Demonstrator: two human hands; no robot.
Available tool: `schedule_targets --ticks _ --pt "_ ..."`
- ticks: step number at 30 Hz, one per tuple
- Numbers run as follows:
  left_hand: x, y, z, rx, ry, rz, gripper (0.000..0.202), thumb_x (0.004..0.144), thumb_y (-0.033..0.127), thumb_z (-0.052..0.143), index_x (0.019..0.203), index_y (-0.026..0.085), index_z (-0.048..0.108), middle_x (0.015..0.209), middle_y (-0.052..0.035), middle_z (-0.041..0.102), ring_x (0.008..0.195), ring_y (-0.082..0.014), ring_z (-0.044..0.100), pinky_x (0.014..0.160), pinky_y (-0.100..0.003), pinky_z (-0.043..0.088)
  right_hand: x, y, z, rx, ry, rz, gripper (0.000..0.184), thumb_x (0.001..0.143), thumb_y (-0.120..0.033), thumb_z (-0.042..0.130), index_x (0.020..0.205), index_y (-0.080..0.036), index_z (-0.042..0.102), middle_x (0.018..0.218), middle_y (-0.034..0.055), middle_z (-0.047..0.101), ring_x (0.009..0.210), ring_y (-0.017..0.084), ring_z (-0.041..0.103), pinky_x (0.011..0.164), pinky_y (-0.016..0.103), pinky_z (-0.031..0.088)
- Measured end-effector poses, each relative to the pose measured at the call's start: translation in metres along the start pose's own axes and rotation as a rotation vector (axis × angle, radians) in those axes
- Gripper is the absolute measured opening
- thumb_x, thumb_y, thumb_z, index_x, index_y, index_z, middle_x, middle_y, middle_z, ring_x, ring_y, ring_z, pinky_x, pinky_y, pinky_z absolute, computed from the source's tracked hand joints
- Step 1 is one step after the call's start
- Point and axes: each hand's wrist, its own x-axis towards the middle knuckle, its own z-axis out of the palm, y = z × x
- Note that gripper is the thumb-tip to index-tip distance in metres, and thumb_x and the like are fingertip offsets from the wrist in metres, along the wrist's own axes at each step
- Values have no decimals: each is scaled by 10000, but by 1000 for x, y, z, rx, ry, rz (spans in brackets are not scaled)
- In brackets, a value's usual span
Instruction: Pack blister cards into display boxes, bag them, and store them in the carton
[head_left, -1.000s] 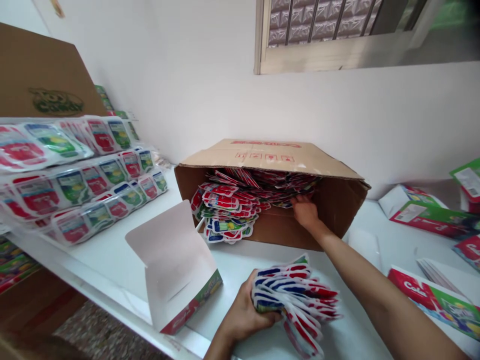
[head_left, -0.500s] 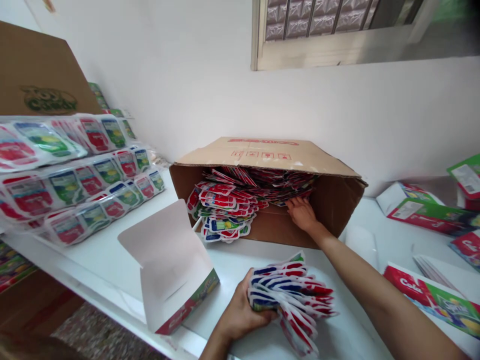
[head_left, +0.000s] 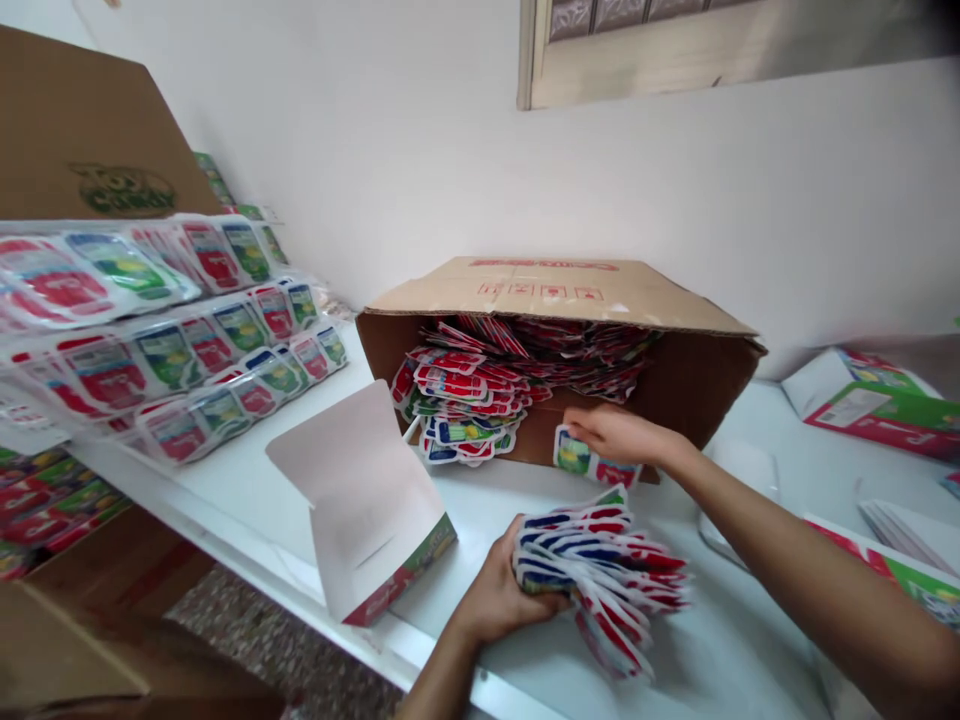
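Observation:
My left hand (head_left: pixel 504 590) is closed round a thick bundle of candy packets (head_left: pixel 592 560), red, blue and green with white edges, fanned out above the table. At the mouth of a cardboard box (head_left: pixel 570 292) lying on its side, my right hand (head_left: pixel 626 437) pinches joined candy packets (head_left: pixel 574 450), one green and one red. Inside the box, a heap of similar packets (head_left: pixel 472 385) spills toward the front left. An open display carton (head_left: pixel 375 500), white inside with a printed front, stands left of my left hand.
Rows of packets in clear plastic (head_left: pixel 187 340) are stacked at the left beside a brown carton (head_left: pixel 112 130). Printed cartons (head_left: pixel 870 400) and a flat printed sheet (head_left: pixel 915 580) lie on the right. The white table's front edge (head_left: pixel 247 570) runs diagonally.
My right hand has drawn back from inside the box and now holds joined packets at its opening. My left hand still grips the bundle. The camera view has shifted slightly.

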Motion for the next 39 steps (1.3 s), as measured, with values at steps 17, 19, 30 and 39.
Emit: schedule_targets --ticks 17,19,30,39 --pt "-1 -5 0 58 47 64 702 628 235 831 1208 180 440 1191 -100 626 1120 -275 590 980 -380 444 -143 -63 94 1635 648 306 867 801 -822 64 1425 -306 375 1521 67 367 1409 255 310 1135 469 259" --pt "0 -6 0 80 68 69 767 614 235 835 1249 184 406 1208 -104 613 1133 -282 585 990 -390 443 -177 -91 119 1588 673 330 1056 656 -935 206 1514 -320 162 1598 52 172 1456 298 159 1159 514 193" --pt "-1 0 0 -18 -167 29 918 505 301 910 1306 155 486 1298 -148 585 1233 -340 520 1081 -444 363 -159 -104 129 1213 493 458 1314 600 -454 829 1499 -358 -124 1592 98 156 1428 307 243 1156 538 161" --pt "-4 -1 2 -27 -130 57 947 521 232 901 1344 181 436 1344 -142 543 1274 -317 483 1111 -453 326 -145 -80 116 1370 274 229 1017 563 -450 864 1430 -222 383 1362 148 535 1281 331 476 1067 525 367"
